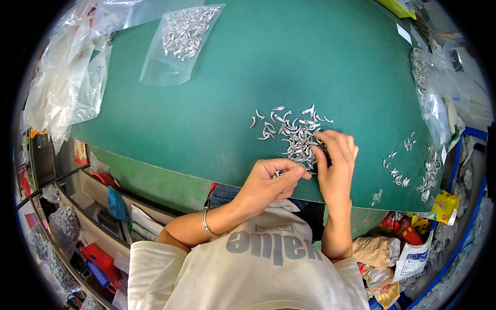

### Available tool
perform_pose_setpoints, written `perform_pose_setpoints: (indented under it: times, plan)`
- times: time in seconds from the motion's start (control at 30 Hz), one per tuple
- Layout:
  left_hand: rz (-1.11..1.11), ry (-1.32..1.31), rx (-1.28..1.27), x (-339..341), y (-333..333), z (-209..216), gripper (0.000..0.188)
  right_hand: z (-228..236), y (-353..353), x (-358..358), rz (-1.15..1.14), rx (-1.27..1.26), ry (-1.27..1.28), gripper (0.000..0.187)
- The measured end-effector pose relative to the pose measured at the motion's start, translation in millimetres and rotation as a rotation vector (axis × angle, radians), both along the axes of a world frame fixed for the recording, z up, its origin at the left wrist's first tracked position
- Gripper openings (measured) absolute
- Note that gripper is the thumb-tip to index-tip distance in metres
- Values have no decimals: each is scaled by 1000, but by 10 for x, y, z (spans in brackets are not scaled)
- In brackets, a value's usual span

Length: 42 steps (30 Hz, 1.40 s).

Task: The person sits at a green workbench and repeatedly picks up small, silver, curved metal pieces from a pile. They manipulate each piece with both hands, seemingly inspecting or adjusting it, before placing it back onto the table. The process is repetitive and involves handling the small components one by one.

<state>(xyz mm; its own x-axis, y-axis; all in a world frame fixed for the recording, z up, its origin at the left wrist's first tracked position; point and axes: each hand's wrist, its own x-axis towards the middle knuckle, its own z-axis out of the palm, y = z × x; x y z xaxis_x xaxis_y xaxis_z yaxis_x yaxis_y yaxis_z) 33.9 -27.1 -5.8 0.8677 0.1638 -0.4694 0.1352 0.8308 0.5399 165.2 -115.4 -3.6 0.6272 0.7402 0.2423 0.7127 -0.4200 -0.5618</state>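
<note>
A loose pile of small curved silver metal parts (pixel 294 132) lies on the green table top (pixel 217 98) near its front edge. My left hand (pixel 271 181) is curled at the table edge, and a few of the same metal parts show between its fingers. My right hand (pixel 336 160) rests on the right side of the pile, fingertips down among the parts. Whether it grips one is hidden by the fingers.
A clear bag of the same metal parts (pixel 181 41) lies at the back left, next to crumpled empty plastic bags (pixel 67 88). A smaller scatter of parts (pixel 405 170) lies at the right edge. Shelves and bins stand below the table's left side.
</note>
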Motion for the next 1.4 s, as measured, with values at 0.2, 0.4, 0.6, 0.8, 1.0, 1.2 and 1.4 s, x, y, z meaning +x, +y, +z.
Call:
perform_pose_setpoints:
  times: [0.2, 0.4, 0.6, 0.8, 1.0, 1.2, 1.4]
  plan:
    - [14, 1, 93, 4, -3, -11, 20, -32, -50, 46, 24, -22, -64, 9]
    - [204, 11, 512, 64, -29, -5, 14, 155, -88, -25, -14, 164, 263, 11]
    - [218, 75, 605, 67, -7, 57, 19, 194, -81, -139, 21, 239, 530, 13]
    - [243, 73, 686, 87, 39, -43, 15, 183, -60, -154, 31, 244, 603, 15]
    - [187, 31, 745, 63, 74, -14, 13, 185, -109, -156, -26, 245, 751, 16]
    - [210, 25, 629, 66, 73, -9, 9, 222, -129, -144, 30, 280, 780, 15]
    - [57, 86, 164, 31, 128, 51, 11, 214, -137, -145, 68, 335, 921, 13]
